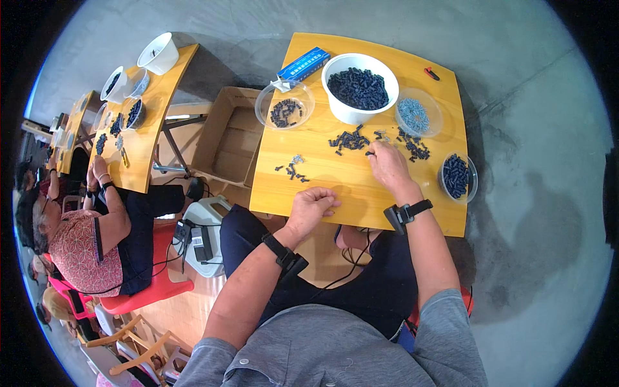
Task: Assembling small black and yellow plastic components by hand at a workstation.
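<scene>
Progress: the work in hand appears to be the piece-by-piece handling of small black plugs and grey-blue screws, and judging by the amount of loose stock it is only partway along. The far-right clear tub [475, 182] is well filled with black plugs; whether these are finished pieces cannot be told. Left to handle – the large black heap in the white bowl [351, 117], the screws in the screw tub [436, 120], and the loose parts on the table [274, 151].

Hand state: the right hand [391, 170] reaches down with its fingertips close together at a small black plug [369, 153], beside the central loose pile [349, 140]; whether it pinches the plug or merely touches it cannot be told. The left hand [312, 208] has its fingers curled inward near the table's front edge; its contents, if any, are hidden.

Count, on this table: one white bowl; three clear containers – the far-right tub, the screw tub and a shallow left tub [265, 103] with some black plugs; one blue box [305, 66]; one small red-and-black tool [431, 73]; two main loose plug piles, central and right [416, 148]; one small mixed cluster [294, 170] ahead of the left hand. Individual plugs and screws are too numerous and overlapped to count.
</scene>
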The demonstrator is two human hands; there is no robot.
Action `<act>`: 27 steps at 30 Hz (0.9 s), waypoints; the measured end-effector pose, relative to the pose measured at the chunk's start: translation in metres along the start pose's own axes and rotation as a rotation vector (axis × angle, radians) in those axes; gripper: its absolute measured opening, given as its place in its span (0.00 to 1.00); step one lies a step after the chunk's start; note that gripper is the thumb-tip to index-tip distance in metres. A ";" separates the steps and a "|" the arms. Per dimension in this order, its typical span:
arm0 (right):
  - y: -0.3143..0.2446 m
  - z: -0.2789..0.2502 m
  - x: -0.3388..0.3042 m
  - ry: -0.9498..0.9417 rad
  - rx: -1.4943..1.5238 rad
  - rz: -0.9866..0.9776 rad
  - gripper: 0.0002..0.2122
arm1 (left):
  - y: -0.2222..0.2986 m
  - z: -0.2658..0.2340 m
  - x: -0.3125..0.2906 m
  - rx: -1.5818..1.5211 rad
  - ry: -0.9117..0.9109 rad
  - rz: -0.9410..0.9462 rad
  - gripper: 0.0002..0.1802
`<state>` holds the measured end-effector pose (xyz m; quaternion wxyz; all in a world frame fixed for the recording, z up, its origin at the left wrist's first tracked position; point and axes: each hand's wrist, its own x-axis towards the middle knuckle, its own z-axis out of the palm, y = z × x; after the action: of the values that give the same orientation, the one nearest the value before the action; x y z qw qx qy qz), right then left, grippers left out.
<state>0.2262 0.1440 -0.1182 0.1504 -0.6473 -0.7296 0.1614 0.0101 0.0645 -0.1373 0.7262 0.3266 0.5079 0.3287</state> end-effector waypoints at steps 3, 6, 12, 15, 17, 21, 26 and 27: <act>0.002 0.002 -0.003 0.019 0.049 -0.013 0.06 | 0.001 0.000 0.000 0.017 0.006 0.000 0.07; 0.007 0.008 -0.007 0.140 0.256 -0.012 0.06 | 0.002 0.001 0.000 0.025 0.001 0.006 0.07; 0.005 0.009 -0.015 0.047 0.800 0.209 0.03 | -0.002 -0.003 0.002 -0.001 -0.007 -0.007 0.07; -0.003 0.006 -0.022 0.012 0.980 0.226 0.02 | -0.002 -0.002 0.001 -0.047 -0.009 0.014 0.08; -0.006 0.007 -0.027 0.057 1.089 0.202 0.03 | 0.001 0.002 0.000 -0.064 0.007 0.009 0.09; -0.019 0.003 -0.037 0.046 1.118 0.162 0.03 | 0.006 0.006 -0.006 -0.084 0.043 0.018 0.11; -0.035 -0.011 -0.055 -0.017 1.050 0.084 0.05 | 0.025 0.014 -0.014 -0.064 0.031 0.079 0.13; -0.038 -0.015 -0.058 -0.014 1.049 0.086 0.05 | 0.031 0.016 -0.014 -0.070 0.014 0.082 0.14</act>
<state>0.2054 0.0825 -0.0893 0.4427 -0.5130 -0.5246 0.5155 0.0170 0.0681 -0.1008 0.7196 0.3191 0.4872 0.3780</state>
